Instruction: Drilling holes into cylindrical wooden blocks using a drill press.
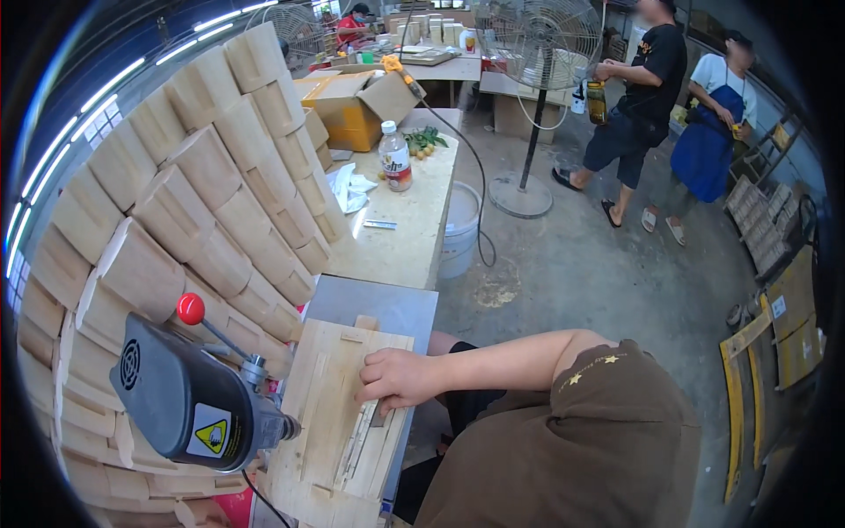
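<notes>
Wooden board (pixel 338 387) — right fingers (pixel 373 390) curled atop

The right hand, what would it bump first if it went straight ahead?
Going straight across the wooden board, the right hand would probably meet the drill press first; depth is unclear.

Pale wooden board (pixel 339 405): roughly rectangular, fitted with raised strips, lying flat over the grey surface (pixel 392 304); narrow light-coloured piece (pixel 356 440): set lengthwise along the board's right side, far end hidden.
</notes>
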